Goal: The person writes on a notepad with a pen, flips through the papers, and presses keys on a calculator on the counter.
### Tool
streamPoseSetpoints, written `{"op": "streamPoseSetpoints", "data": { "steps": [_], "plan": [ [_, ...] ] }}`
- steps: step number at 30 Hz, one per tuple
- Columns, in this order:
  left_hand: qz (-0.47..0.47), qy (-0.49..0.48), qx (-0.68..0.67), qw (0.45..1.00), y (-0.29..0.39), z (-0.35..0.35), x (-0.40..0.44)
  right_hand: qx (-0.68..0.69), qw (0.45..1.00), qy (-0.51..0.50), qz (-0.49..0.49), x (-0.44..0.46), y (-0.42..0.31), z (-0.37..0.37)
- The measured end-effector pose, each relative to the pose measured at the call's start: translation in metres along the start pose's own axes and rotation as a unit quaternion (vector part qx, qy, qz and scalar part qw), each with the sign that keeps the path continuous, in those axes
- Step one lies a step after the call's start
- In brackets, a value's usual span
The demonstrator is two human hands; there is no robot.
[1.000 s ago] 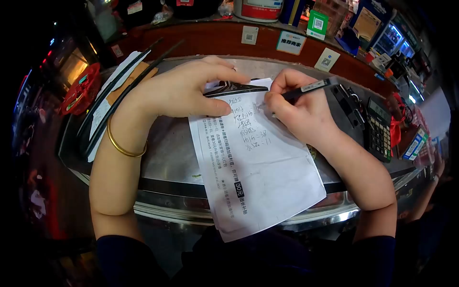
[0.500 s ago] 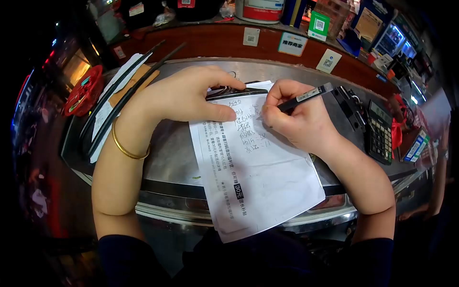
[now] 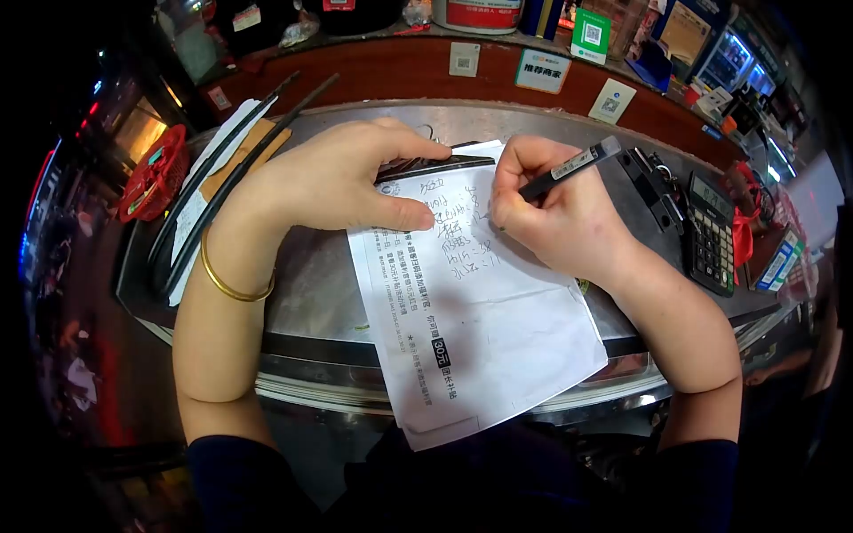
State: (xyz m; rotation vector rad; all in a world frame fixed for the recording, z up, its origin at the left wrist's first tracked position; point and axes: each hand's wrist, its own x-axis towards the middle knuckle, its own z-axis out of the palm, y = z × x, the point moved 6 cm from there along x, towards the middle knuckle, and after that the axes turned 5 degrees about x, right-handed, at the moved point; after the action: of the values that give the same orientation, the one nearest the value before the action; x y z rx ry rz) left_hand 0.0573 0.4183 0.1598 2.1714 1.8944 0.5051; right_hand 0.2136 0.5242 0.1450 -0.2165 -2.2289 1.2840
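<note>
White sheets of paper (image 3: pixel 498 346) with print and handwritten lines lie on the metal counter, reaching over its near edge. A dark clip (image 3: pixel 453 165) lies across their top end. My left hand (image 3: pixel 360 173) rests with fingers apart on the upper left of the paper and at the clip, its thumb beside the handwriting. Closed round a black pen (image 3: pixel 569 169), my right hand (image 3: pixel 555 209) rests on the upper right of the sheet. Its fingers hide the pen's tip. A gold bangle (image 3: pixel 229 282) circles my left wrist.
Left on the counter (image 3: pixel 306 284) are a black-edged holder with papers (image 3: pixel 197 213) and a red basket (image 3: pixel 158 173). To the right stand a calculator (image 3: pixel 711 233), a black clip (image 3: pixel 653 191) and a small box (image 3: pixel 779 259). QR-code cards (image 3: pixel 611 100) line the wooden ledge behind.
The right hand and pen have shifted slightly along the handwritten lines, with more marks visible near the pen. My left hand stays in nearly the same place on the paper.
</note>
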Motion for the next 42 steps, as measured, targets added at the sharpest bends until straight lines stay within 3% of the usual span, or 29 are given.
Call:
{"op": "streamPoseSetpoints", "data": {
  "steps": [5,8,13,23,26,27,30,34,42],
  "plan": [
    [-0.02,0.01,0.008,1.0,-0.001,-0.002,0.0,0.107,0.993,0.021,0.041,-0.002,-0.001,-0.006],
    [-0.085,0.016,-0.082,0.993,-0.002,-0.003,0.004,0.095,0.995,0.005,0.04,-0.004,-0.011,-0.007],
    [-0.007,0.09,0.029,0.995,0.003,0.003,0.006,0.111,0.994,0.009,0.021,-0.002,-0.008,-0.009],
    [-0.158,0.122,0.055,0.978,-0.02,-0.007,0.01,0.098,0.995,-0.011,0.01,0.002,-0.007,-0.005],
    [-0.112,0.135,0.038,0.984,-0.023,-0.007,0.007,0.119,0.993,-0.008,0.013,0.004,-0.003,-0.003],
    [-0.132,0.085,0.014,0.987,-0.02,-0.007,0.007,0.111,0.994,-0.002,0.013,0.004,-0.003,-0.003],
    [-0.061,0.104,0.1,0.988,-0.015,-0.003,0.004,0.114,0.993,-0.001,0.012,0.006,-0.002,-0.004],
    [-0.072,0.041,0.107,0.991,-0.008,0.001,0.002,0.082,0.996,0.009,0.025,0.009,0.0,-0.002],
    [-0.076,0.048,0.115,0.989,-0.002,0.0,0.0,-0.008,1.0,0.015,-0.009,0.014,0.005,0.005]
  ]
}}
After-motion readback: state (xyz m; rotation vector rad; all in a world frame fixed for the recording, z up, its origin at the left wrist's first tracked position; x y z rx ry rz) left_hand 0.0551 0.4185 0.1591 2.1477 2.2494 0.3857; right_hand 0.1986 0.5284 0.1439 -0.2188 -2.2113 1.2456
